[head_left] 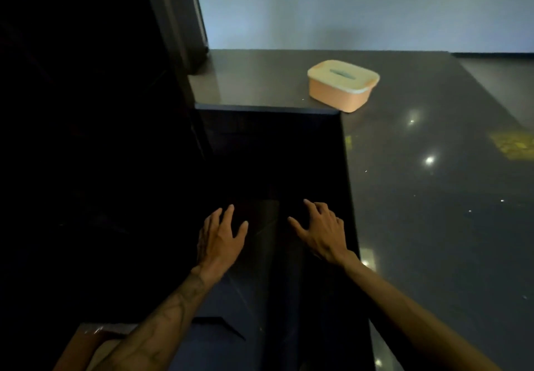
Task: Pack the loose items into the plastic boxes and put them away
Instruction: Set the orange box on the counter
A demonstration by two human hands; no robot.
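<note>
- Both of my hands are stretched forward over a dark recess [260, 154] that opens below the counter [433, 168]. The left hand [221, 235] and the right hand [320, 230] are both spread, fingers apart, and grip nothing. I cannot tell whether the palms touch the dark surface beneath them.
- The plastic box [342, 93], peach with a pale lid [341, 74] on top, stands on the glossy counter well apart from both hands. It is just beside the corner where the counter edge meets the recess.
- No loose items show anywhere, so I judge the packing of this box done and the putting-away unfinished.
- Main hazard: the recess is almost black. Anything stored inside is hidden from me, so a blind reach could knock it over or jam my fingers against an unseen edge.
- Second hazard: the box sits close to the drop. A clumsy one-handed grab on that polished stone could make it slide over the edge and into the recess.
- Third hazard: the lid looks seated, but I cannot confirm it is clipped. If the box is lifted by the lid alone, the tub could come away and spill its contents.
</note>
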